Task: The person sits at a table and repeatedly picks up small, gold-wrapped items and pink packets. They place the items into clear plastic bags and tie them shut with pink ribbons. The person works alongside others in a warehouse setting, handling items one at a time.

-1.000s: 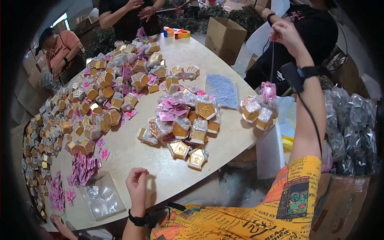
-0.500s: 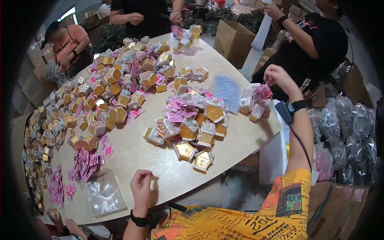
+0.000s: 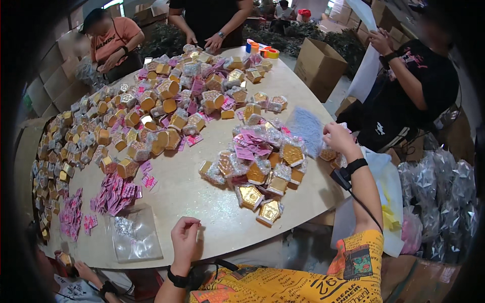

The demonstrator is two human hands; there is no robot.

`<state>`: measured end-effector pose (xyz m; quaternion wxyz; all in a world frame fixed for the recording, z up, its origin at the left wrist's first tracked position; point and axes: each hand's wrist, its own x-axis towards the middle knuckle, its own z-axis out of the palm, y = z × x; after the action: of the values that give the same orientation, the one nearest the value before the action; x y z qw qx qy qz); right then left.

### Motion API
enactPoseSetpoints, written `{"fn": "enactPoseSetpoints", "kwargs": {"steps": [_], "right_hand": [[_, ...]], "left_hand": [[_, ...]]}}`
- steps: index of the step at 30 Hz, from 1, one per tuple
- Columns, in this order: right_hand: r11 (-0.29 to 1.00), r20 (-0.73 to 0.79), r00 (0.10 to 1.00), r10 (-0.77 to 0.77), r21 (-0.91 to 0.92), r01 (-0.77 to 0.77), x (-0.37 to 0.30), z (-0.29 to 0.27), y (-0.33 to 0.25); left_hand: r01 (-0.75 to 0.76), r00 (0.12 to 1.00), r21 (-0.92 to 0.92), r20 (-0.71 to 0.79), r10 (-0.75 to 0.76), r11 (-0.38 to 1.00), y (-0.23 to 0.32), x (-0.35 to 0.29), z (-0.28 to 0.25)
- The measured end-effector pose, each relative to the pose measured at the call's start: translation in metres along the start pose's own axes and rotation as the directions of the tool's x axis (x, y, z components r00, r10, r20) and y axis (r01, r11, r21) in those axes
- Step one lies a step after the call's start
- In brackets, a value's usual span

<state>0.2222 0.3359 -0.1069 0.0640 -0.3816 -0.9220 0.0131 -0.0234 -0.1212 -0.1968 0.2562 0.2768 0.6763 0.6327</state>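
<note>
My left hand (image 3: 185, 240) hovers over the near table edge, fingers curled and thumb tip against the forefinger, with nothing visible in it. My right hand (image 3: 341, 138) is at the right side of the table, fingertips pressed together beside a bundle of thin pale-blue strands (image 3: 305, 129). Whether they pinch something is too small to see. Partly hidden under this hand lies a small cluster of gold house-shaped ornaments (image 3: 328, 153). Between my hands lies a bigger heap of gold ornaments with glittery white tops (image 3: 249, 196), with pink tags (image 3: 251, 145) on top.
A large pile of similar ornaments (image 3: 166, 91) covers the table's far left. Pink tags (image 3: 117, 194) and a clear plastic bag (image 3: 136, 237) lie at the near left. Tape rolls (image 3: 272, 53) sit at the far edge. Co-workers stand around; a carton (image 3: 320, 68) is behind.
My view has shifted. My right hand has come lower and leftward, to the blue strands. The far co-worker's raised ornament cluster is down, with both hands now at the pile.
</note>
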Motion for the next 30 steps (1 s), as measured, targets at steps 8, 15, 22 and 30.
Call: {"fn": "enactPoseSetpoints", "kwargs": {"steps": [8, 15, 22, 30], "right_hand": [[0.908, 0.194, 0.967, -0.165, -0.354, 0.226, 0.0, 0.043, -0.046], [0.923, 0.161, 0.976, -0.145, -0.332, 0.192, 0.024, 0.07, -0.032], [0.949, 0.109, 0.991, -0.075, -0.297, 0.105, 0.041, 0.055, -0.037], [0.947, -0.092, 0.994, -0.058, -0.32, 0.026, 0.061, 0.059, -0.016]], "left_hand": [[0.011, 1.0, 0.015, -0.023, -0.011, 1.0, 0.001, -0.006, -0.002], [0.028, 0.998, 0.034, -0.049, -0.026, 0.999, 0.004, -0.01, -0.007], [0.025, 0.997, 0.059, -0.068, -0.021, 0.998, -0.003, -0.011, -0.01], [0.032, 0.999, 0.041, -0.033, -0.031, 0.999, -0.007, -0.009, -0.005]]}}
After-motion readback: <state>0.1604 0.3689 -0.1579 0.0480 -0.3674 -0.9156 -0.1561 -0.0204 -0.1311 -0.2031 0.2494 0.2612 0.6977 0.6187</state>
